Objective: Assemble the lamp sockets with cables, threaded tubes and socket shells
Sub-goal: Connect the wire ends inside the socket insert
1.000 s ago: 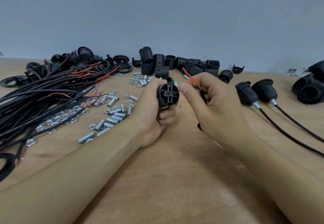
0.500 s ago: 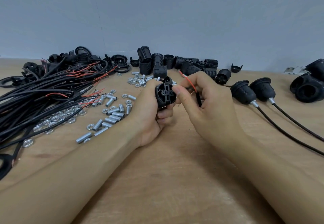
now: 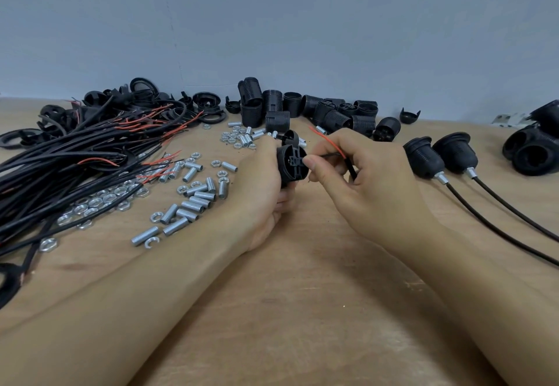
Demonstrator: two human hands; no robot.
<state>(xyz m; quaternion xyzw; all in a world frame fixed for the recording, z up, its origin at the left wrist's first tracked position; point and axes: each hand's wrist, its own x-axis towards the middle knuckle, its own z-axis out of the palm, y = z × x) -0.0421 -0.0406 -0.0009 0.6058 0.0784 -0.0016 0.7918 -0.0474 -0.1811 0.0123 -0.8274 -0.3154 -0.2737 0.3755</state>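
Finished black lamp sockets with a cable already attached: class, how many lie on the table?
2. Both lie right of the hands: the nearer black socket and the farther black socket side by side, cables trailing right. None looks hidden.

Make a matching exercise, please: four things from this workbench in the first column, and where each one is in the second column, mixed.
Things:
1. socket body
2. bundle of cables
3. two finished sockets
4. threaded tubes

Places:
A. lying on the table to the right of the right hand
B. spread over the far left of the table
C. held in the left hand
D. scattered with nuts on the table, between the cables and the left hand

Pairs: 1-C, 2-B, 3-A, 4-D
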